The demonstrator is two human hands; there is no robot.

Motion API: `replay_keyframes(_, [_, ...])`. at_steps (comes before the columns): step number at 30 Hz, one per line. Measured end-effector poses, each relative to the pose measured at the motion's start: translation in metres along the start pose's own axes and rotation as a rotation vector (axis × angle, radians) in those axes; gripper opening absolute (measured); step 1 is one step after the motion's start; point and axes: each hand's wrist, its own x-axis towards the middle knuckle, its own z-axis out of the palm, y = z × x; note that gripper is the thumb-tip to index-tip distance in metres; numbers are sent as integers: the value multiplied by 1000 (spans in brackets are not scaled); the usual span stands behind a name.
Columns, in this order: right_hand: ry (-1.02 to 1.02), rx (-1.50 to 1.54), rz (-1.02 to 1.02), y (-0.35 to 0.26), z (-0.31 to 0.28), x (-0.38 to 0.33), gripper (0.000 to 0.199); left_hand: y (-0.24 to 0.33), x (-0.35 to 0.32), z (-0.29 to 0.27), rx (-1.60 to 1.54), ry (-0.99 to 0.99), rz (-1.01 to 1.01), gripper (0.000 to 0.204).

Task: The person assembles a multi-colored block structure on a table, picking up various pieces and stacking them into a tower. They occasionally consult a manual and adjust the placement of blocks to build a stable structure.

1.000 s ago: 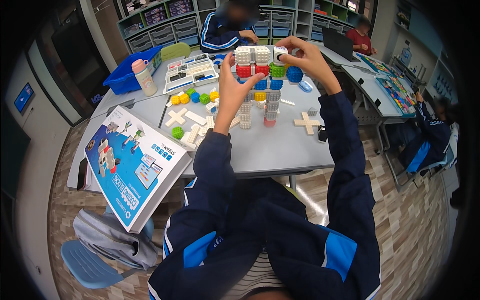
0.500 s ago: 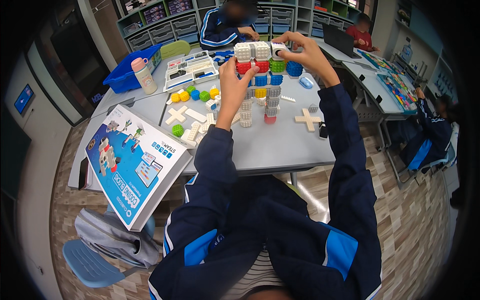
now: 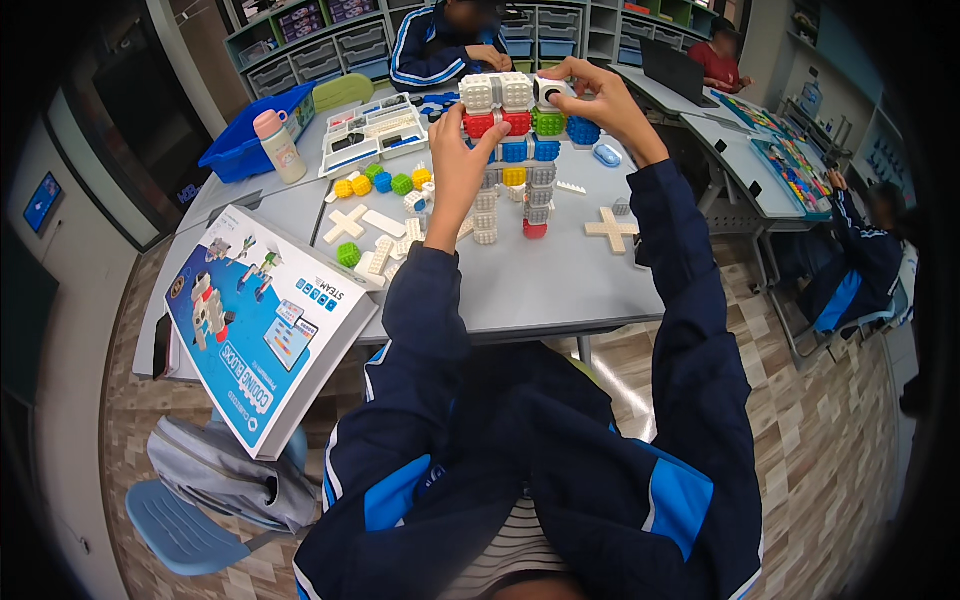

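Note:
A tall figure of studded building blocks [image 3: 514, 176] stands on the grey table, with white blocks on top, red and green below, then blue, yellow and grey ones down two legs. My left hand [image 3: 462, 150] grips the red block [image 3: 514, 123] at its upper left, thumb across the front. My right hand [image 3: 602, 100] pinches a white cube [image 3: 549, 93] with a round black spot, against the right side of the top white blocks. Just under that cube sits a green block [image 3: 548, 124]. A blue block [image 3: 583, 131] shows behind my right hand.
Left of the figure lie loose yellow, blue and green blocks and white plates [image 3: 384, 222]. A white cross plate [image 3: 612, 231] is at right. Behind stand a parts tray [image 3: 372, 160], pink-capped bottle [image 3: 279, 146] and blue bin [image 3: 222, 160]. A kit box [image 3: 262, 330] overhangs the left edge. Another person [image 3: 440, 45] sits opposite.
The view has shifted slightly, so the scene sits a little further left and up. Both hands keep their hold on the block figure, and the white cube stays at the top right.

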Motion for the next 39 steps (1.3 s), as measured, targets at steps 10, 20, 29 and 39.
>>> replay_keyframes(10, [94, -103, -125, -14, -2, -6, 42, -18, 6, -2, 13, -31, 40, 63])
replay_keyframes(20, [-35, 500, 68, -24, -9, -13, 40, 7, -8, 2, -315, -19, -117, 59])
replay_keyframes(29, [523, 442, 67, -25, -7, -54, 23, 17, -9, 5, -339, -33, -135, 68])
replay_keyframes(39, [897, 490, 259, -38, 74, -128, 18, 3, -24, 15, -364, 18, -153, 82])
